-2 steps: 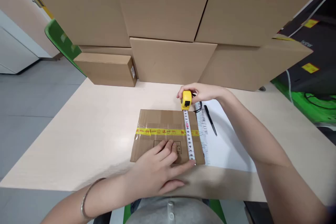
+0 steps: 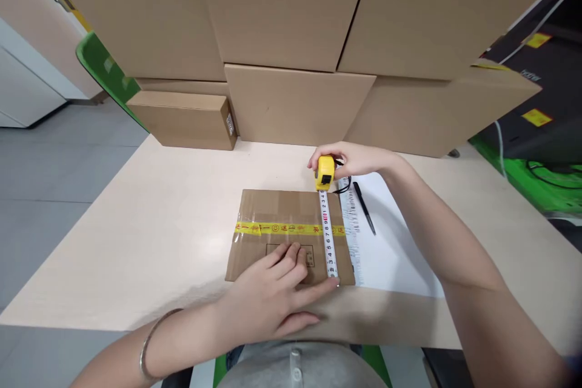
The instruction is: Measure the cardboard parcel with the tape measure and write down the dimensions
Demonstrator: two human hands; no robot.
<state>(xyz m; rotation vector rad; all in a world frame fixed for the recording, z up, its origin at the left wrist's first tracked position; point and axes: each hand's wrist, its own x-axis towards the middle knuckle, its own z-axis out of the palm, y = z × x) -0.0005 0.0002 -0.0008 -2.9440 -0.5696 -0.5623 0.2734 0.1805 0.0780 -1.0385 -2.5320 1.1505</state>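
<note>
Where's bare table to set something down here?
Free: table left of the parcel, up to the small box; also right of the paper. Crowded: the parcel, under tape measure, left hand and right hand; pen beside.

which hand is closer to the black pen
Right. The right hand holds the tape measure just beside the pen; the left hand rests on the box, farther off.

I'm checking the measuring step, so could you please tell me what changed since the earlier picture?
The right hand nudged the tape measure case slightly away and rightward, keeping its grip. The left hand stays on the cardboard box, pinning the tape at its near edge; pen and paper unmoved.
</note>
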